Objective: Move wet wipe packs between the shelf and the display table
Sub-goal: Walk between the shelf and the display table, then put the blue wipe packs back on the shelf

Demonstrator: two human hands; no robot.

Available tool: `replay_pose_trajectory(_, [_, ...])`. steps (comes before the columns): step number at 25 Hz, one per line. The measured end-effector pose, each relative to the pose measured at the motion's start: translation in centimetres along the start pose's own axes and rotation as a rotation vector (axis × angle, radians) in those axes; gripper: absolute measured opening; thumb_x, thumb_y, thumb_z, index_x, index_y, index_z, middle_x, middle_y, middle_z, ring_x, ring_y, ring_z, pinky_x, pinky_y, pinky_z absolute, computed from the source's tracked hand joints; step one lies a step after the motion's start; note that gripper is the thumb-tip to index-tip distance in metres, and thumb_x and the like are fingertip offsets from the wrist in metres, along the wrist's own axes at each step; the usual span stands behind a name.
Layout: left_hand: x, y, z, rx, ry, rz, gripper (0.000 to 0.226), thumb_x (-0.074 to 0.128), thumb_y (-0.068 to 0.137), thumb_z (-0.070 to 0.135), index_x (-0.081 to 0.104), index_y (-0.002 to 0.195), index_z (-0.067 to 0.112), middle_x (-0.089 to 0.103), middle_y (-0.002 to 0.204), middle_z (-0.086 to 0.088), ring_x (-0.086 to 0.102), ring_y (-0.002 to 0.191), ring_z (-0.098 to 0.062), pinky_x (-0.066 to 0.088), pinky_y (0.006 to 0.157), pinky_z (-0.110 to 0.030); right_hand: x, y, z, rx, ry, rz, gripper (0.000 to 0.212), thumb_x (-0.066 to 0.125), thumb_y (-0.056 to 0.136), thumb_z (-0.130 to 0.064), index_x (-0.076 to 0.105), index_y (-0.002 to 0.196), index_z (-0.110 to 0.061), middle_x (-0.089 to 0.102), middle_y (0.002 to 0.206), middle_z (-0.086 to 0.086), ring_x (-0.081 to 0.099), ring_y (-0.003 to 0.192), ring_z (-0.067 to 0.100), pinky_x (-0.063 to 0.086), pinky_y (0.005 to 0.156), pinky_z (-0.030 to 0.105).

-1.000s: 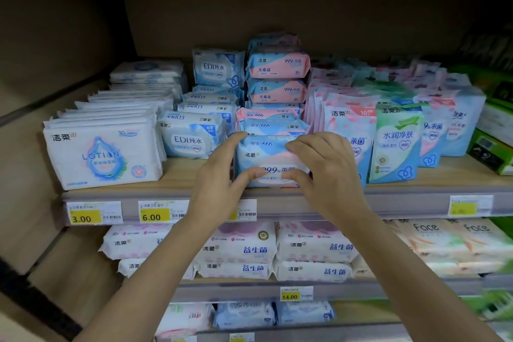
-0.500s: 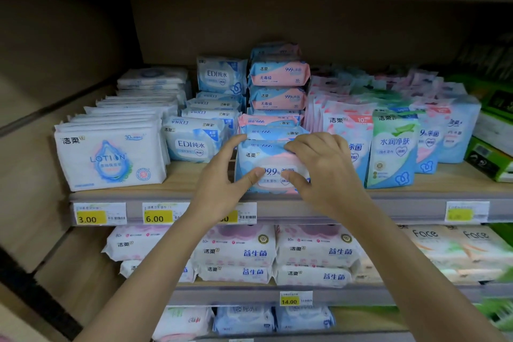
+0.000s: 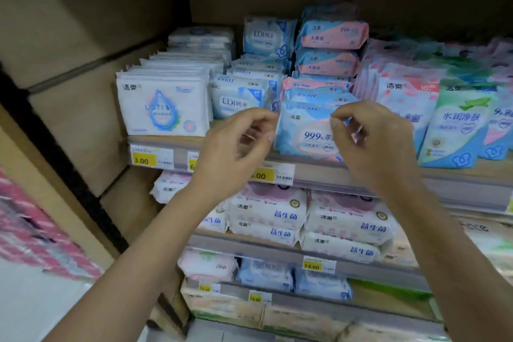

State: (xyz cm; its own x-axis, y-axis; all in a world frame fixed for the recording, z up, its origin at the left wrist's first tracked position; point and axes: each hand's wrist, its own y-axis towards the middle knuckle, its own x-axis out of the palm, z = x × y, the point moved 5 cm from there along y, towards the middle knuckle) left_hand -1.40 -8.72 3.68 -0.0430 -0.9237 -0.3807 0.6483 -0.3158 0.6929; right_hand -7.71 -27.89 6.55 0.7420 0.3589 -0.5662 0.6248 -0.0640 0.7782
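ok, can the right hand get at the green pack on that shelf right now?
Probably yes: the right hand looks empty, and the green pack stands at the shelf front just right of it, nothing in front.

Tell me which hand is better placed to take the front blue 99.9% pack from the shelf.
Probably the right hand: its fingertips lie over the face of the blue 99.9% pack. The left hand is beside the pack's left edge. Contact is unclear.

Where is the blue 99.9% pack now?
Head view, centre: the blue pack stands at the front of the shelf, between the EDI pack at left and pink packs at right.
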Motion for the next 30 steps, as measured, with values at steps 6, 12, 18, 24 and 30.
replay_pose_trajectory(6, [-4.5,-9.9,0.9,0.197,0.793,-0.175,0.019,0.052,0.092,0.017,0.064,0.107,0.013,0.068,0.096,-0.003,0.066,0.081,-0.022,0.053,0.06,-0.036,5.6,-5.7,-6.1,-0.499,-0.133,-0.153,0.018,0.054,0.088,-0.016,0.064,0.074,-0.01,0.063,0.072,0.007,0.06,0.064,0.029,0.043,0.049,0.031])
replay_pose_trajectory(12, [-6.6,-31.0,4.0,-0.528,1.109,-0.279,0.031,0.04,0.088,0.024,0.068,0.096,0.013,0.069,0.086,-0.005,0.066,0.071,-0.027,0.05,0.048,-0.031,13.6,-18.8,-13.6,-0.907,0.1,-0.77,0.03,0.039,0.08,-0.025,0.064,0.072,-0.01,0.062,0.067,0.007,0.062,0.064,0.028,0.044,0.048,0.026])
replay_pose_trajectory(18, [-5.0,-53.3,16.6,-1.448,1.049,0.011,0.031,0.045,0.097,0.022,0.056,0.125,0.022,0.061,0.12,0.001,0.06,0.104,-0.025,0.051,0.076,-0.038,12.7,-36.1,-28.1,-1.375,0.287,-1.116,0.018,0.042,0.094,-0.02,0.058,0.095,-0.01,0.059,0.094,0.008,0.058,0.09,0.03,0.033,0.058,0.031])
replay_pose_trajectory(24, [1.3,-68.7,29.1,-1.989,0.878,0.424,0.035,0.036,0.099,0.021,0.047,0.132,0.024,0.052,0.13,0.005,0.051,0.116,-0.019,0.046,0.082,-0.034,1.4,-53.9,-43.9,-1.875,0.568,-1.129,0.026,0.042,0.094,-0.021,0.056,0.114,-0.009,0.061,0.107,0.009,0.058,0.097,0.031,0.047,0.074,0.036])
replay_pose_trajectory(30, [-2.4,-82.6,39.9,-2.101,0.863,0.82,0.033,0.04,0.098,0.024,0.049,0.129,0.027,0.053,0.13,0.007,0.051,0.118,-0.016,0.043,0.088,-0.03,-6.9,-68.2,-54.2,-2.13,0.601,-1.138,0.025,0.043,0.093,-0.021,0.055,0.112,-0.009,0.062,0.105,0.009,0.059,0.094,0.031,0.05,0.078,0.038])
